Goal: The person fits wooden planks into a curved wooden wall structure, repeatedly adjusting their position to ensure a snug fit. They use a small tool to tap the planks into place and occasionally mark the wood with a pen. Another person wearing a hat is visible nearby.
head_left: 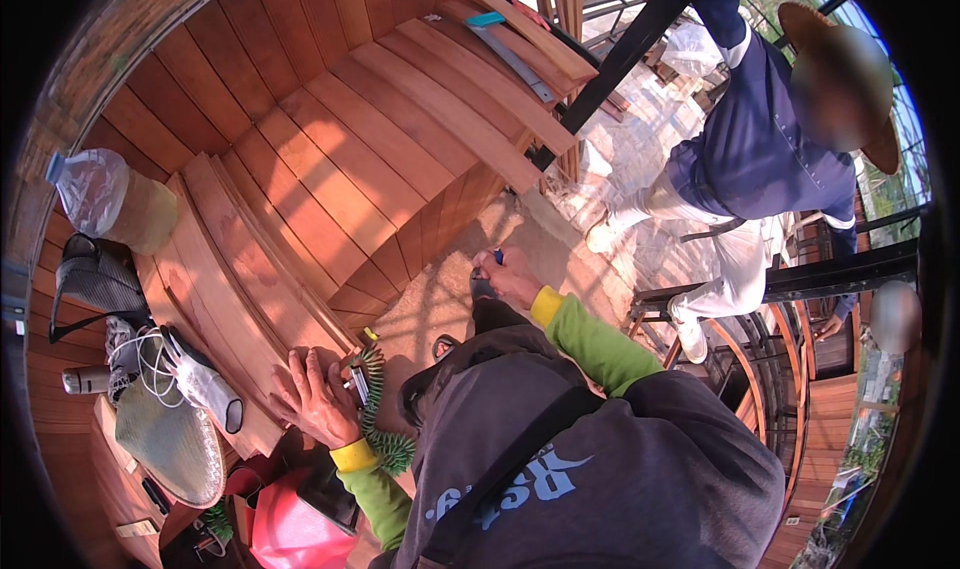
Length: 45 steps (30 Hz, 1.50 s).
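Note:
My left hand lies with its fingers spread on the near end of a stack of reddish-brown wooden boards. Beside its wrist hangs a coiled green air hose, with a small metal fitting near the fingertips. Lower and farther right, my right hand is closed above the floor, close to my foot. A small blue bit shows at its fingers, but what it belongs to is hidden. Both forearms wear green sleeves with yellow cuffs.
A curved wooden bench carries loose planks and a metal square with a teal handle. At left are a water jug, a glove and a woven hat. A red bag sits below. Right, a co-worker stands by black beams.

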### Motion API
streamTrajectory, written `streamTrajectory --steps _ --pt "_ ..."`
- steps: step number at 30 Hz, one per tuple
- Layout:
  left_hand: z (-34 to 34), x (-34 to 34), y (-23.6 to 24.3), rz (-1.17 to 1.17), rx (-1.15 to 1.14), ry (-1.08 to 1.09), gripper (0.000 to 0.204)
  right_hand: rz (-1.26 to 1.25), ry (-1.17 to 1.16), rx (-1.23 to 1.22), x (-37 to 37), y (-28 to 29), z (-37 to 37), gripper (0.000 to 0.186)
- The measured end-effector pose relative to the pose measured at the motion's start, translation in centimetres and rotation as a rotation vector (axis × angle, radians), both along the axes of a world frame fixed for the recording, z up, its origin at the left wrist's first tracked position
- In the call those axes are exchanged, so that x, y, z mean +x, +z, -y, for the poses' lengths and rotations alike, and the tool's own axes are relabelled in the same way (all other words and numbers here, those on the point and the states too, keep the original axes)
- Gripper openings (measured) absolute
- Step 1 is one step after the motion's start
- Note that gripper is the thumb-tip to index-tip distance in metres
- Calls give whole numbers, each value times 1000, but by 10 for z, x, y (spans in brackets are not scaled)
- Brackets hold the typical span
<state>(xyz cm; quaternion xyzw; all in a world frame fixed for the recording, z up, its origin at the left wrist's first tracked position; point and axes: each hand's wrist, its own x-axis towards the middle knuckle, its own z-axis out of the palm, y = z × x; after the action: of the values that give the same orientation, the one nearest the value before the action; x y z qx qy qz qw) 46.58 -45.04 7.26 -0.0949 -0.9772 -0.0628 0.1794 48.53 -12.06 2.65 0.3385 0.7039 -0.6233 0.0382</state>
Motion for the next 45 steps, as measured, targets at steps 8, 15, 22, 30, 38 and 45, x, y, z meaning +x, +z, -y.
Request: streamTrajectory --steps 8,15,22,30,38,45 --pt "-11 -3 -1 4 -81 28 51 -110 -422 -15 -1 -11 -126 22" --pt "-38 -3 22 148 -138 185 61 -117 -357 -137 -46 -15 -164 28" --pt "-119 -30 34 -49 59 27 47 -100 -128 -412 -60 -16 -179 19" --pt "-261 -75 -14 750 1190 -209 49 -212 25 -634 -53 25 -147 12" --pt "-322 -172 -35 1206 1918 24 58 -333 168 -430 -56 51 -129 21" --pt "-334 -249 -50 1491 2109 -263 45 -268 138 -252 -54 73 -113 29"
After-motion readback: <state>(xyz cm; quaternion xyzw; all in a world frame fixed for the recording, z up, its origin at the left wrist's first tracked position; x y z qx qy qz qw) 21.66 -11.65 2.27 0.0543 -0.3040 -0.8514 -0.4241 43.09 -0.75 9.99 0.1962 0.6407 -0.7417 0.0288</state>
